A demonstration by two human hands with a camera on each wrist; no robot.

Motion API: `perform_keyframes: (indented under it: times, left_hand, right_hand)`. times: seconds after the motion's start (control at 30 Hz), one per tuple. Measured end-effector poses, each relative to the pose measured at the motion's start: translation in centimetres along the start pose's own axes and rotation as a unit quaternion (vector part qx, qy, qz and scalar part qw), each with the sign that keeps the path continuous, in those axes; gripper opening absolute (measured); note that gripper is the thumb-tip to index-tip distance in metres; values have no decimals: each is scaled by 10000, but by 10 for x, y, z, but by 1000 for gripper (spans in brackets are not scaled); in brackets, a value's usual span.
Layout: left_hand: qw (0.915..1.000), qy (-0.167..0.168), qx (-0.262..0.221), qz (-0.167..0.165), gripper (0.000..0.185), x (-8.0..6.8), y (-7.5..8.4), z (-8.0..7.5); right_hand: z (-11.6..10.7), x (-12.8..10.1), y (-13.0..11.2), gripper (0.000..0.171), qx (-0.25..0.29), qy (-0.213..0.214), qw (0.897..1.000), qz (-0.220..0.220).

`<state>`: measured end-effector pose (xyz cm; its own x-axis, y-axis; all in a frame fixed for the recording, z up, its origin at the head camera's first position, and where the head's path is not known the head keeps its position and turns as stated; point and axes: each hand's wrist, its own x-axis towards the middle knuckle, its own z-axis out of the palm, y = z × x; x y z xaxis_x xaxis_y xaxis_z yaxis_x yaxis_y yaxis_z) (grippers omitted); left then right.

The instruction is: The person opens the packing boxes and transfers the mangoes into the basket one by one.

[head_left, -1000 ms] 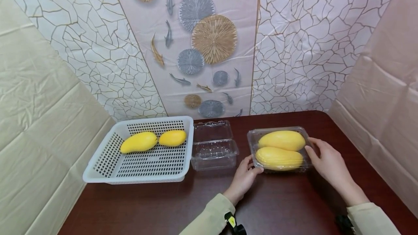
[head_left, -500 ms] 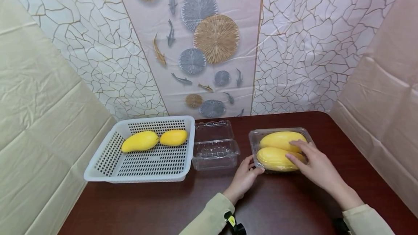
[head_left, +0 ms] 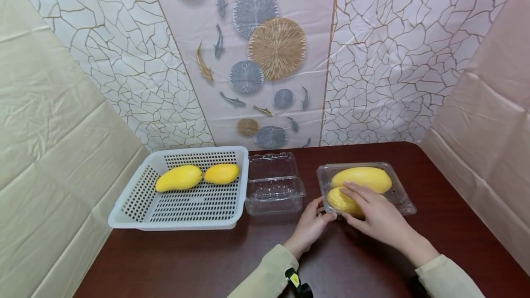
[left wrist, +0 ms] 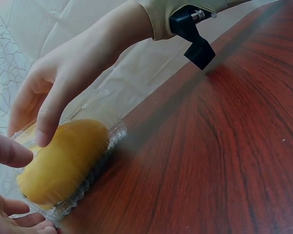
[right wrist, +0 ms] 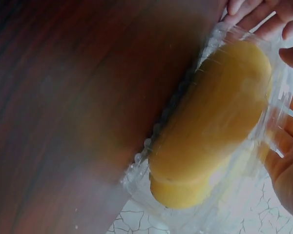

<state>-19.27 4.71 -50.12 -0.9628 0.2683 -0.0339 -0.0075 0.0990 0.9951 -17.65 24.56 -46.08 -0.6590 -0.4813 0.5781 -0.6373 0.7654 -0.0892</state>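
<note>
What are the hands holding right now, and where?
Left hand grips the clear clamshell box at its near-left corner; right hand rests on its lid over the front mango.

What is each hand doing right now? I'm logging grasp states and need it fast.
Left hand: fingers pinch the near left corner of the clear clamshell box.
Right hand: open, fingers lying flat over the near mango in that box.
</note>
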Motion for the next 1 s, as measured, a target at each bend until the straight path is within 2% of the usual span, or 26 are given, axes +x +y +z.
perform_keyframes:
  times: [0.3, 0.5, 0.83, 1.0]
  left_hand:
    - [10000, -57, -77, -18, 62, 1, -1, 0]
    - [9996, -82, -203, -152, 57, 1, -1, -2]
    - [9997, -200, -114, -124, 52, 2, -1, -5]
    - [9996, -272, -53, -3, 51, 1, -1, -6]
  right_hand:
    - [6, 5, 1, 53, -356, 108, 9986, -370]
    - [10, 9, 1, 54, -561, 154, 9966, -591]
    - [16, 15, 1, 53, -778, 686, 9870, -1232]
    - [20, 15, 2, 53, -848, 785, 9843, -1336]
